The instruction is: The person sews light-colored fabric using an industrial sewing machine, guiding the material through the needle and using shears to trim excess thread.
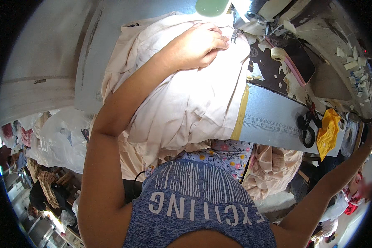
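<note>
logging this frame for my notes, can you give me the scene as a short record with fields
setting: sewing table with a sewing machine at the top
left hand: left hand presses on pale pink fabric next to the machine's needle area
right hand: arm reaches out to the right edge; hand not visible
on table: black scissors, yellow cloth, tape roll
background: heaps of cloth at lower left
</note>
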{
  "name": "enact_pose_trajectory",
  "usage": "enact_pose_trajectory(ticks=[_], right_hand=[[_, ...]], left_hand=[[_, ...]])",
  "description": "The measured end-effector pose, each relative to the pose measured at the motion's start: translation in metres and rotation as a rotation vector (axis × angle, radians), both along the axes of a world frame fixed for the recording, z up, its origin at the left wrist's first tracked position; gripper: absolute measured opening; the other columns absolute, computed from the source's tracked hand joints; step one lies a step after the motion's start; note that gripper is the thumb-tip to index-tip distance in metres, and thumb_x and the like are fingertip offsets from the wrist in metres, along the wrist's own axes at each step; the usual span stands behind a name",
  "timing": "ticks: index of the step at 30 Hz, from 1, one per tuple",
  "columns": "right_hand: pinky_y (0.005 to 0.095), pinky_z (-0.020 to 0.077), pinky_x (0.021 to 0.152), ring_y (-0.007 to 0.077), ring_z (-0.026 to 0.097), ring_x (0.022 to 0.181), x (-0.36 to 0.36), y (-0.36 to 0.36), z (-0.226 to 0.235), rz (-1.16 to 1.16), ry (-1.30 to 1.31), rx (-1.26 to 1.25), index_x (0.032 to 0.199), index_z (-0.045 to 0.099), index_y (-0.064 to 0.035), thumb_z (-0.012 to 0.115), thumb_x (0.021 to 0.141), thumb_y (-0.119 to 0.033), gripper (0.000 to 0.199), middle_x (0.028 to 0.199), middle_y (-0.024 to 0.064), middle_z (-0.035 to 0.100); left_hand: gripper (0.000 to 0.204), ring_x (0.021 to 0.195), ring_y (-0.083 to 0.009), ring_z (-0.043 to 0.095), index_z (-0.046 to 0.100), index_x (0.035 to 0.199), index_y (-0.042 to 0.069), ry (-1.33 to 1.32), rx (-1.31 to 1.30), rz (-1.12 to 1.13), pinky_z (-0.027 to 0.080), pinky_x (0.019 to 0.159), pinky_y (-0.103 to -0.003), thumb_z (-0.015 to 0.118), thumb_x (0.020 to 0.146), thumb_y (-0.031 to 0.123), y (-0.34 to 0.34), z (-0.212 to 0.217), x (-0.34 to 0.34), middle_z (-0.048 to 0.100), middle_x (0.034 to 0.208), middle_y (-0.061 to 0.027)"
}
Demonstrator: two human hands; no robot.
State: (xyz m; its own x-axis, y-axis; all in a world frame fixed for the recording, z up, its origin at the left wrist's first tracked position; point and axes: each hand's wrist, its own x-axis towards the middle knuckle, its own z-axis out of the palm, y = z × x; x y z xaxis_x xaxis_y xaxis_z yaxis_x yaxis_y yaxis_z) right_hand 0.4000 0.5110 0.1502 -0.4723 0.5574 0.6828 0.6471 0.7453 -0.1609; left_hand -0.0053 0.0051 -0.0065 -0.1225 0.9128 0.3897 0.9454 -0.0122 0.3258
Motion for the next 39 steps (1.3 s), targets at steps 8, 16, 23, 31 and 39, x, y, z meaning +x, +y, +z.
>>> enact_pose_trajectory(ticks=[8, 16, 23, 31, 39], right_hand=[[0.0395, 0.0441, 0.092, 0.0285, 0.054, 0.112, 0.016, 0.038, -0.073, 0.007, 0.109, -0.151, 0.123, 0.047, 0.0002, 0.048, 0.091, -0.017, 0.036, 0.124, 0.0189, 0.052], [0.0403, 0.0459, 0.090, 0.0303, 0.053, 0.112, 0.041, 0.057, -0.077, -0.138, -0.162, 0.355, 0.130, 0.040, 0.0021, 0.043, 0.095, -0.020, 0.042, 0.128, 0.0217, 0.048], [0.0383, 0.0478, 0.088, 0.0296, 0.058, 0.105, 0.028, 0.031, -0.066, 0.013, 0.459, -0.474, 0.130, 0.043, 0.0011, 0.040, 0.096, -0.021, 0.041, 0.119, 0.0203, 0.056], [0.0440, 0.0431, 0.089, 0.0294, 0.053, 0.110, 0.038, 0.041, -0.090, -0.158, -0.042, 0.189, 0.129, 0.042, -0.0018, 0.043, 0.091, -0.018, 0.041, 0.121, 0.0191, 0.053], [0.0393, 0.0337, 0.100, 0.0269, 0.045, 0.117, -0.019, -0.116, -0.136, 0.019, 0.549, -0.480, 0.127, 0.043, 0.0017, 0.039, 0.098, -0.036, 0.047, 0.129, 0.0150, 0.045]], left_hand=[[0.025, 0.104, -0.0243, 0.056, 0.068, 0.094, 0.001, -0.027, -0.008, 0.017, 0.044, 0.093, -0.035, 0.059, 0.070, 0.001, -0.003, -0.001, 0.000, 0.067, 0.104, -0.0072], [0.024, 0.104, -0.0238, 0.055, 0.068, 0.094, 0.002, -0.011, -0.011, 0.033, 0.045, 0.092, -0.035, 0.059, 0.072, 0.001, -0.001, 0.000, 0.001, 0.067, 0.103, -0.0070], [0.027, 0.105, -0.0245, 0.055, 0.067, 0.097, 0.002, -0.023, -0.012, 0.007, 0.044, 0.093, -0.035, 0.059, 0.072, 0.001, -0.001, -0.001, 0.001, 0.066, 0.104, -0.0068], [0.025, 0.102, -0.0233, 0.056, 0.067, 0.095, 0.002, -0.014, 0.048, 0.021, 0.045, 0.091, -0.035, 0.059, 0.071, 0.002, 0.001, -0.005, -0.001, 0.067, 0.101, -0.0065], [0.024, 0.103, -0.0236, 0.057, 0.068, 0.094, 0.004, 0.036, 0.031, 0.012, 0.046, 0.090, -0.035, 0.059, 0.072, 0.002, -0.005, -0.005, -0.001, 0.067, 0.103, -0.0061]])
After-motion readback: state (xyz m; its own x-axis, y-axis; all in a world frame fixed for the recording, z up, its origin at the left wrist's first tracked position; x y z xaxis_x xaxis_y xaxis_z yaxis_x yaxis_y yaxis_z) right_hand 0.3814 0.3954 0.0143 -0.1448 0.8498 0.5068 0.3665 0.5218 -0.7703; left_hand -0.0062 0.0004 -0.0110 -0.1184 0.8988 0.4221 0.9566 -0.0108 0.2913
